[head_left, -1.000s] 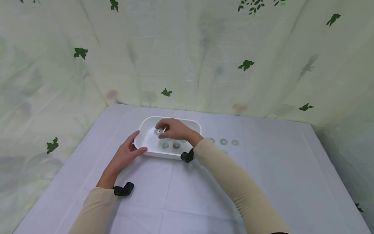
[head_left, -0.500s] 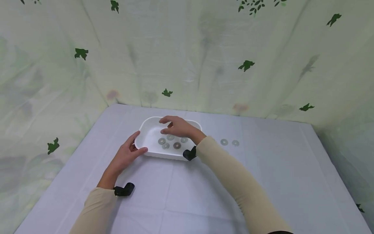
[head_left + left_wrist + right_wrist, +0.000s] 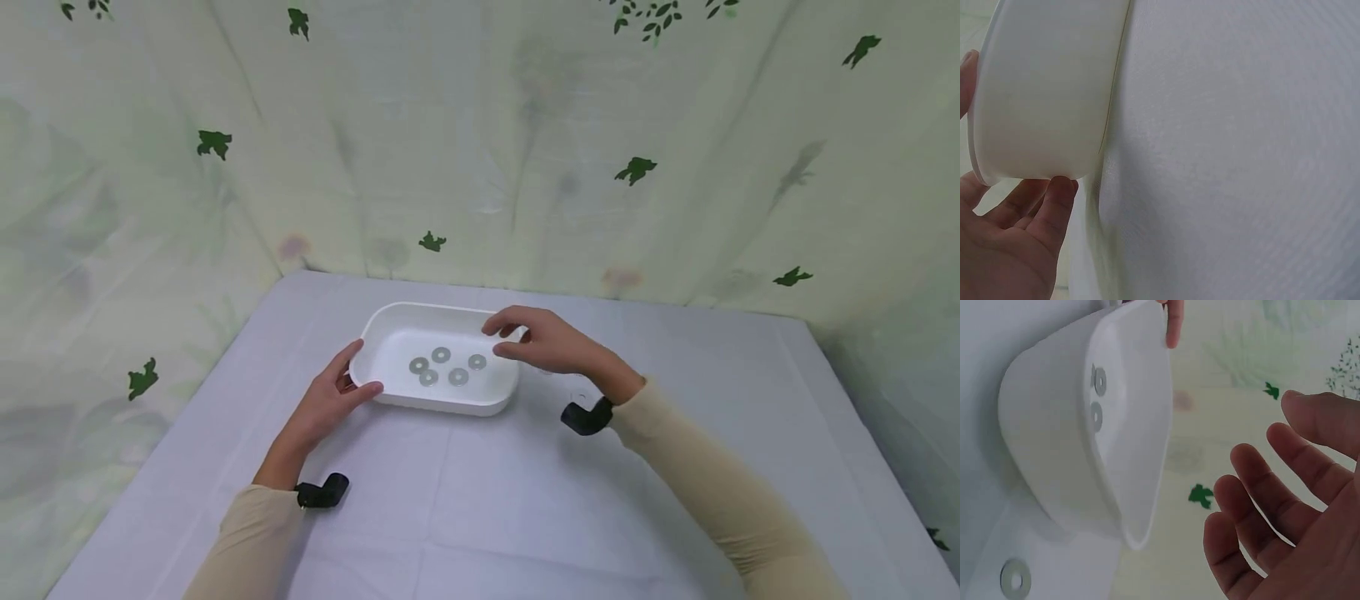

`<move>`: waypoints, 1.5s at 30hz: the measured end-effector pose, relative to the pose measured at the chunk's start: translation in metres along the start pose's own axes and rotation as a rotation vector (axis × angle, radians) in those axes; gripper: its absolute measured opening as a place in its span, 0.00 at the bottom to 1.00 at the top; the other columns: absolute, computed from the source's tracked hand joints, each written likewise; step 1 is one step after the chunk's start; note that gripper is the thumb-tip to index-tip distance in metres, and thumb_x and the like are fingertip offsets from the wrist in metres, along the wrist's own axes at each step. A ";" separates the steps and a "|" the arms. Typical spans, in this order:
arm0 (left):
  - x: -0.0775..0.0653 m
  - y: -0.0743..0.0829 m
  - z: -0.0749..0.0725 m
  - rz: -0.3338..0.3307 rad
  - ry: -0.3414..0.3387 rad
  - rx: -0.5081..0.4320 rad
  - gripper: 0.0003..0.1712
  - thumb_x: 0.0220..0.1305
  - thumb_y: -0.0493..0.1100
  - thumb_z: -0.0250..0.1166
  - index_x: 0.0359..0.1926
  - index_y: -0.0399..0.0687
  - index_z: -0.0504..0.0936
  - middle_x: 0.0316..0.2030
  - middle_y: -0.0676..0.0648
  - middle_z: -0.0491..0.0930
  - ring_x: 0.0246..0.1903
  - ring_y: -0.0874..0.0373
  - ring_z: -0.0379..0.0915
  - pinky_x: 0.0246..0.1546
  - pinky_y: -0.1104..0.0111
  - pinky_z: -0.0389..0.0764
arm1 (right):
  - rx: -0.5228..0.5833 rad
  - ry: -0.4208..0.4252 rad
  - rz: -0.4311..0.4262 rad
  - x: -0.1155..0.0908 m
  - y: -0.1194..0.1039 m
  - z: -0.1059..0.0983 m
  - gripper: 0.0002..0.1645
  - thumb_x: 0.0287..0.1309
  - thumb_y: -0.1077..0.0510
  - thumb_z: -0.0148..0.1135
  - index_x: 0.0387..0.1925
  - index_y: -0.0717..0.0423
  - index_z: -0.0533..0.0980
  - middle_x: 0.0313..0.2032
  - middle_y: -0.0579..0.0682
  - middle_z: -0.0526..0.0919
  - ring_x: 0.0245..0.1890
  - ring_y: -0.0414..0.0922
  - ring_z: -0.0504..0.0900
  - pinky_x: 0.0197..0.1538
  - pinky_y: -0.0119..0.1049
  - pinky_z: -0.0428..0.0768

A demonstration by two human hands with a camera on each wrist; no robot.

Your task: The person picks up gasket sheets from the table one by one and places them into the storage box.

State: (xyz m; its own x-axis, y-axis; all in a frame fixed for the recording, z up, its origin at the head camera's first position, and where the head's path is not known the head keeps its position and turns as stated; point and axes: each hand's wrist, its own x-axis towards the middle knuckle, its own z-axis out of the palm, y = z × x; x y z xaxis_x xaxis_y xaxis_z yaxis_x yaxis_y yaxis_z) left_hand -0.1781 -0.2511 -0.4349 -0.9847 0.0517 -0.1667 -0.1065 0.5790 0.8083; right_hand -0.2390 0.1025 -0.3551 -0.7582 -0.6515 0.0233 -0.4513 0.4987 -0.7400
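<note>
While my left grip (image 3: 324, 403) holds the tray (image 3: 435, 406) on the bench (image 3: 457, 517), my empty right grip (image 3: 551, 340) hangs loosely spread near its right end; a bump might scatter the washers (image 3: 441, 356) inside.

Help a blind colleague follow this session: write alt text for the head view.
A person's left-hand grip holds one end of a white tray with five flat grey rings inside; the empty right-hand grip hovers near the tray's opposite end. The tray stands on a table before a pale backdrop.
</note>
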 end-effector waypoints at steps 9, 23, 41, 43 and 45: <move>-0.002 0.000 -0.001 0.007 0.006 0.018 0.53 0.64 0.56 0.67 0.80 0.56 0.44 0.78 0.37 0.49 0.70 0.40 0.63 0.61 0.62 0.73 | -0.081 0.026 0.117 -0.064 0.055 -0.045 0.16 0.68 0.59 0.59 0.56 0.53 0.77 0.55 0.53 0.82 0.54 0.48 0.79 0.58 0.49 0.77; -0.001 0.000 0.000 -0.002 0.004 0.010 0.55 0.63 0.58 0.68 0.80 0.57 0.44 0.78 0.38 0.49 0.70 0.42 0.64 0.61 0.60 0.73 | -0.249 0.050 0.208 -0.088 0.112 -0.049 0.18 0.64 0.64 0.59 0.55 0.62 0.77 0.54 0.60 0.82 0.50 0.54 0.80 0.52 0.48 0.78; -0.001 -0.001 0.001 0.018 0.006 0.031 0.54 0.64 0.56 0.67 0.80 0.56 0.44 0.77 0.37 0.51 0.68 0.42 0.65 0.59 0.64 0.73 | -0.326 0.067 0.341 -0.081 0.148 -0.029 0.17 0.60 0.61 0.64 0.51 0.60 0.80 0.46 0.58 0.78 0.45 0.51 0.75 0.51 0.48 0.75; -0.001 0.000 0.000 0.019 0.005 0.029 0.54 0.64 0.57 0.67 0.80 0.57 0.44 0.78 0.38 0.50 0.69 0.42 0.65 0.57 0.70 0.73 | -0.322 0.067 0.354 -0.079 0.149 -0.028 0.16 0.60 0.61 0.64 0.50 0.60 0.80 0.46 0.58 0.78 0.45 0.52 0.76 0.52 0.49 0.75; 0.000 0.000 0.000 0.018 0.000 0.020 0.55 0.63 0.58 0.68 0.80 0.57 0.44 0.78 0.38 0.50 0.70 0.42 0.64 0.54 0.75 0.73 | -0.317 0.062 0.373 -0.078 0.149 -0.029 0.15 0.60 0.62 0.64 0.48 0.60 0.79 0.46 0.58 0.78 0.46 0.52 0.76 0.53 0.49 0.76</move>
State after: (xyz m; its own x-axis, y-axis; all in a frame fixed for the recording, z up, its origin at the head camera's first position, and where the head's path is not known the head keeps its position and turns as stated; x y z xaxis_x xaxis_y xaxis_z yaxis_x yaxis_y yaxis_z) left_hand -0.1780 -0.2510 -0.4346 -0.9864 0.0623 -0.1522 -0.0858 0.5945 0.7995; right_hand -0.2607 0.2442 -0.4483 -0.9176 -0.3652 -0.1567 -0.2577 0.8470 -0.4649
